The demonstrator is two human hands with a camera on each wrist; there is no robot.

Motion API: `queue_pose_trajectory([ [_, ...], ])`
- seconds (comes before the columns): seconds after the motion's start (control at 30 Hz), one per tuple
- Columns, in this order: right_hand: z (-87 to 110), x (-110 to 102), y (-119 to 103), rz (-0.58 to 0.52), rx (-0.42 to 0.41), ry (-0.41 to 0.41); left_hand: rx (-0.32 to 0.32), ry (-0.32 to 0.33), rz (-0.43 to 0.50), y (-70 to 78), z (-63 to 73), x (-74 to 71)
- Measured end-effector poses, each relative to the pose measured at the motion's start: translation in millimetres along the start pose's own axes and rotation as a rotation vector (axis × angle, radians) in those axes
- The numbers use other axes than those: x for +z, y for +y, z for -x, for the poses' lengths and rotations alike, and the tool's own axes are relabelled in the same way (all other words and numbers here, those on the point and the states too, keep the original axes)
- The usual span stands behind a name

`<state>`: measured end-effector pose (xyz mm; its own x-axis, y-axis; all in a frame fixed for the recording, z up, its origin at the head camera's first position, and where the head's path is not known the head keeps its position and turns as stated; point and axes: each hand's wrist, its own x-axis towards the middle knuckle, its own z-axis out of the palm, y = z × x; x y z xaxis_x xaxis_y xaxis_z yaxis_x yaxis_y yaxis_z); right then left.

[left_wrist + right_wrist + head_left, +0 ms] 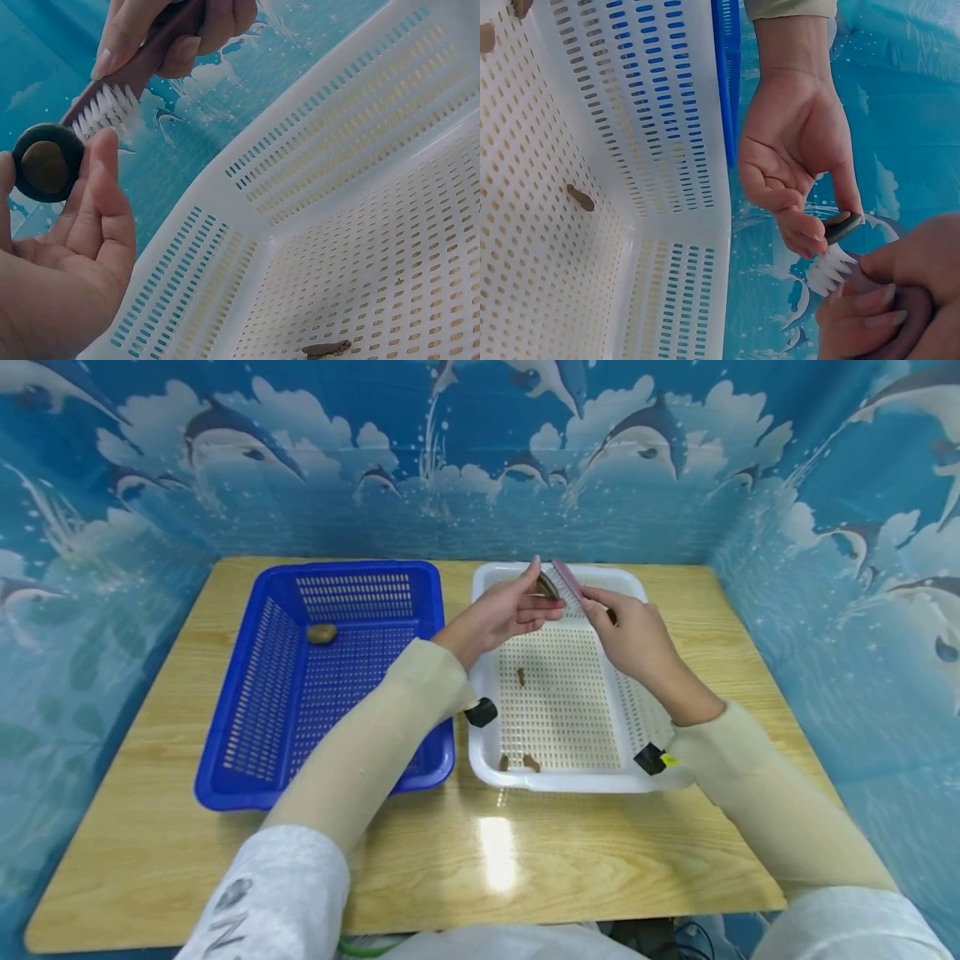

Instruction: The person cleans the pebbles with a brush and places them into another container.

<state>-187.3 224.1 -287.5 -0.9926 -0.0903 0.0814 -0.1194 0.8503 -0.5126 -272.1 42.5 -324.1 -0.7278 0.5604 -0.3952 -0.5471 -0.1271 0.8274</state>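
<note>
Over the far end of the white basket (486, 693), my left hand (504, 615) pinches a smooth, dark, rounded stone (71, 161) by its edge between thumb and fingertips. A brown patch (44, 166) covers the middle of one face. My right hand (633, 633) grips a mauve scrub brush (567, 580) by its handle. Its white bristles (829, 270) point toward the stone and meet its edge in the right wrist view. Small brown clumps (521, 677) lie on the white basket's floor, a few of them near its front edge (531, 763).
A blue basket (212, 777) stands to the left on the wooden table (600, 860), holding one brownish stone (322, 634) near its back left. My left forearm crosses over the blue basket's right side. A dolphin-print curtain (480, 518) encloses the back and sides.
</note>
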Motion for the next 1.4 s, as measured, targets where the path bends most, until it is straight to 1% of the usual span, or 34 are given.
queue_pose_trajectory([
  [0.07, -0.1, 1.2, 1.0, 0.000, 0.007, -0.016, -0.008, 0.032, 0.022, 0.6, 0.0, -1.4],
  [0.13, -0.2, 2.3, 1.7, -0.003, 0.009, -0.022, -0.014, 0.051, 0.042, 0.6, -0.2, -2.6],
  [0.5, -0.1, 5.0, 3.2, -0.023, 0.007, -0.051, 0.006, 0.099, 0.063, -2.6, -4.3, -5.8],
  [0.77, 0.3, 4.5, 4.1, -0.010, 0.014, -0.045, 0.004, 0.098, 0.035, -4.7, -5.7, -7.3],
  [0.87, 0.3, 4.4, 5.2, -0.007, 0.016, -0.038, -0.006, 0.093, 0.046, -5.0, -5.6, -7.4],
  [1.13, -0.1, 4.9, 7.1, 0.004, 0.031, -0.035, -0.068, 0.089, 0.076, -2.9, -5.5, -4.4],
  [1.4, 0.1, 3.1, 6.1, 0.008, 0.016, 0.000, -0.075, 0.089, 0.100, -2.6, -6.1, -3.5],
])
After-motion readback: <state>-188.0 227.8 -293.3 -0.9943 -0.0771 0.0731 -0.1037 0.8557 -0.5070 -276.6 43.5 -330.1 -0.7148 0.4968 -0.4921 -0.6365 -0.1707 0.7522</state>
